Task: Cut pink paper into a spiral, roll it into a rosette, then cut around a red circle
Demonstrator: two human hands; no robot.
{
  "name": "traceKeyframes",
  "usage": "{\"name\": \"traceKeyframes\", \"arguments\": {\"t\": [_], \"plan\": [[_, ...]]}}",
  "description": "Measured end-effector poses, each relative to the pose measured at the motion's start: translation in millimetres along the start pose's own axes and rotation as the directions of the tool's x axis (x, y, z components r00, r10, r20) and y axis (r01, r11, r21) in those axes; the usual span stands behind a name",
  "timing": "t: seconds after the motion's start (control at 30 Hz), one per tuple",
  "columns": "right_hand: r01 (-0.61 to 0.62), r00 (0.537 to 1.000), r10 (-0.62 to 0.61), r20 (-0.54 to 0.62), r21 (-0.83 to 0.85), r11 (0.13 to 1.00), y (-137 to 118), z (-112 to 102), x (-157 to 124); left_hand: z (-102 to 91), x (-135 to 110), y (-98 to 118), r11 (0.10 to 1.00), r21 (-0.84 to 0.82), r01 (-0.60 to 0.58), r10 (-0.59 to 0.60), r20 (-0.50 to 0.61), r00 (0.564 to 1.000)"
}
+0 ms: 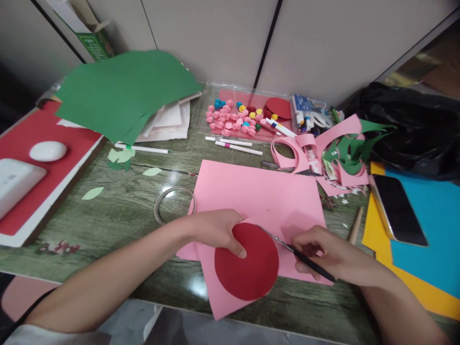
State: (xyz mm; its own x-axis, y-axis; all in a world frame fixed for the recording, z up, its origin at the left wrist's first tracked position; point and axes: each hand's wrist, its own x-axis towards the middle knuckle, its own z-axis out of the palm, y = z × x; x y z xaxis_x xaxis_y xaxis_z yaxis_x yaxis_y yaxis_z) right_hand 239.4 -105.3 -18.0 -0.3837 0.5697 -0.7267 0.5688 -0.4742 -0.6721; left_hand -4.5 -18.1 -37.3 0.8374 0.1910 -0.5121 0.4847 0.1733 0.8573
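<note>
My left hand [223,235] presses a red paper circle [251,268] against a pink paper sheet [212,292], its thumb lying on the red. My right hand [323,249] is closed round black-handled scissors [309,263], seen nearly edge-on. Their thin metal blade reaches to the upper right edge of the red circle. A larger pink sheet [230,187] lies flat under both hands. Left of it, partly touching its edge, rests a roll of tape [158,206].
Behind are a clear tray [212,98] of small pink rolls, white markers [239,147] and pink and green paper scraps [345,158]. A phone [398,208] lies on blue paper [438,249] at right. Green sheets [125,91] and a white mouse-shaped object [48,151] are left.
</note>
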Motion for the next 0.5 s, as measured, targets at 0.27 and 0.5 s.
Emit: {"name": "traceKeyframes", "arguments": {"t": [0.27, 0.5], "plan": [[0.014, 1.000, -0.014, -0.002, -0.078, 0.997, 5, 1, 3, -0.8, 0, -1, 1.000, 0.010, 0.002, -0.002, 0.009, 1.000], [0.080, 0.997, -0.078, 0.020, -0.218, 0.973, 6, -11, -7, -0.6, 0, -2, 0.999, 0.043, -0.006, 0.005, 0.015, 1.000]]}}
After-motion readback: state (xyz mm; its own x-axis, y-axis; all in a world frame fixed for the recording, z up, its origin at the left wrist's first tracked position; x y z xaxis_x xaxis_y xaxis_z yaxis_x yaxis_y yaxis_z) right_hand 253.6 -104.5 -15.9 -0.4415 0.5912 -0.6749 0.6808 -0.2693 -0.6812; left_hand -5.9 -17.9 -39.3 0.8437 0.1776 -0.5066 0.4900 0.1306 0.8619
